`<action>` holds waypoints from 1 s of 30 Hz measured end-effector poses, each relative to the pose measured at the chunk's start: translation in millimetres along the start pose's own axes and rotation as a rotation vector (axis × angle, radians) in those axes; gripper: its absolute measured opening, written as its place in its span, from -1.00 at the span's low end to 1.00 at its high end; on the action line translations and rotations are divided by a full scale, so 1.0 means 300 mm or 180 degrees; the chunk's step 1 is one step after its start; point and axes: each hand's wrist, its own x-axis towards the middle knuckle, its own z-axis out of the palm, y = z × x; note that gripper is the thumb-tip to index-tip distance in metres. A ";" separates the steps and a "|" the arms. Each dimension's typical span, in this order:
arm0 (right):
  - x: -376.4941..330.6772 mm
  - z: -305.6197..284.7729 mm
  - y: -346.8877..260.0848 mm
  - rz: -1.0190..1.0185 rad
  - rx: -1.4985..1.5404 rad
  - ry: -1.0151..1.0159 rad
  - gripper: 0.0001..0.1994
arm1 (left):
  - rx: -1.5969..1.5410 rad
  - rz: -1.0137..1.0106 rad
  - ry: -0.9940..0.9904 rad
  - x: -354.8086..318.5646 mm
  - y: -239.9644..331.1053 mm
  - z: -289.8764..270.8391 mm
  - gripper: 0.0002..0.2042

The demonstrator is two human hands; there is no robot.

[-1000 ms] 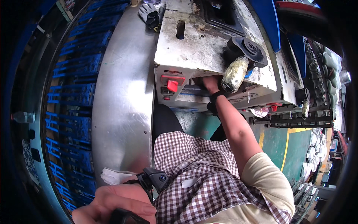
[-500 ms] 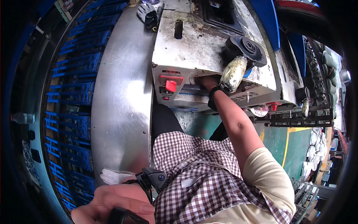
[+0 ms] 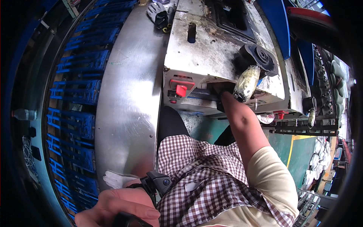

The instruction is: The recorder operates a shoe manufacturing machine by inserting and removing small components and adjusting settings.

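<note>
My right hand point(image 3: 224, 90) reaches into a dark opening in the front of a worn white machine point(image 3: 221, 45), its fingers hidden inside. A black band at its wrist shows only in part. Just right of it hangs a handle wrapped in yellowish film point(image 3: 247, 82), below a round black part point(image 3: 261, 58). To its left sits a red rotary switch point(image 3: 181, 90). My left hand point(image 3: 117, 208) is close at the lower left, bare, with fingers curled beside a black object point(image 3: 130, 220) cut off by the frame. A black camera-like device point(image 3: 157, 183) is next to it.
A steel work surface point(image 3: 126, 87) runs along the left of the machine, with a grey and black glove point(image 3: 158, 15) at its far end. A white glove-like item point(image 3: 117, 179) lies near my left hand. Blue slatted racks point(image 3: 77, 87) line the left side.
The machine and steel surface have shifted rightward and slightly down in view. My right hand is still inside the opening, and less of its wristband shows. My left hand stays curled at the lower left.
</note>
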 end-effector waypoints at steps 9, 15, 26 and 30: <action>-0.057 -0.142 -0.013 0.0035 -0.0014 0.0107 -0.42 | -0.0248 -0.0383 -0.0366 0.010 0.034 -0.001 -0.33; -0.076 -0.222 -0.059 0.0014 -0.0032 0.0167 -0.43 | -0.0331 0.0619 0.0366 -0.023 -0.010 0.046 -0.29; -0.112 -0.201 -0.310 -0.0143 0.0105 -0.0027 -0.44 | -0.0406 0.0172 0.0247 -0.023 0.008 0.031 -0.34; -0.104 -0.231 -0.273 -0.0196 0.0188 -0.0256 -0.44 | -0.0431 0.0155 0.0342 -0.022 -0.004 0.034 -0.39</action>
